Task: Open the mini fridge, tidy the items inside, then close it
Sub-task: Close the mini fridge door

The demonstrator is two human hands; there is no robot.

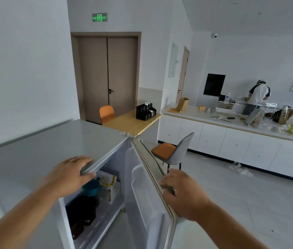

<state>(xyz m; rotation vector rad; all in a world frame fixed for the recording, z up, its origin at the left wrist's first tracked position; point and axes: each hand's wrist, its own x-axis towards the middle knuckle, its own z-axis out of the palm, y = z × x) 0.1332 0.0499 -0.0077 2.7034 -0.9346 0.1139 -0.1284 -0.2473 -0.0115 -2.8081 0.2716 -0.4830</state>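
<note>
- I see the mini fridge (39, 153) low in front of me, its grey top bare and its door (147, 191) swung open toward the right
- My left hand (70, 175) lies on the fridge's front top edge, fingers curled over the lip and gripping it
- My right hand (181, 193) clasps the outer edge of the open fridge door, fingers wrapped round the rim
- Inside the fridge, just under my left hand, sits a teal cup (91, 189); a white carton (108, 182) with dark print stands just beside it, deeper in
- Below the cup on the fridge shelf lies a dark brown mass (82, 212); I cannot tell what it is
- Beyond the fridge's far corner stands a wooden table (133, 124) with a black organiser (145, 112) on it and an orange chair (107, 114) at its far side
- Right of the fridge door, close to its swing, a grey chair with an orange seat (174, 151) stands on the floor
- Farther right of the fridge runs a white counter (214, 133) strewn with clutter, and another person (258, 97) stands behind it, back turned
- Behind the table, past the fridge, a brown double door (107, 76) is closed under a green exit sign (99, 17)
</note>
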